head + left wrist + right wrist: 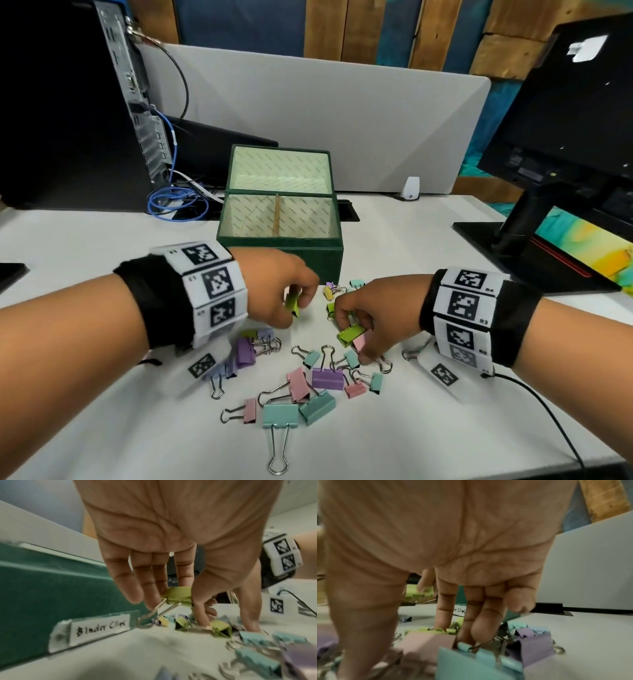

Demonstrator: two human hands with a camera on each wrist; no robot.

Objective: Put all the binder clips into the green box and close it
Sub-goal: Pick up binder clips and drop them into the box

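Left wrist: box label [101, 628] "Binder Clips"

The left hand [171, 540] hangs palm toward the camera, its fingers and thumb pinching a lime binder clip [178, 596] whose wire handles slant down to the left. On the left stands the green box [51, 588], bearing a taped label [99, 628] handwritten "Binder Clips". More lime clips [220, 628] lie on the white table [137, 649] below, with blurred teal clips [254, 658] nearer right. The right hand's fingers [248, 608] reach down among them.

White desk [411, 240]; grey partition [342, 120] behind; wood-plank wall [445, 31]; monitor [565, 113] right.
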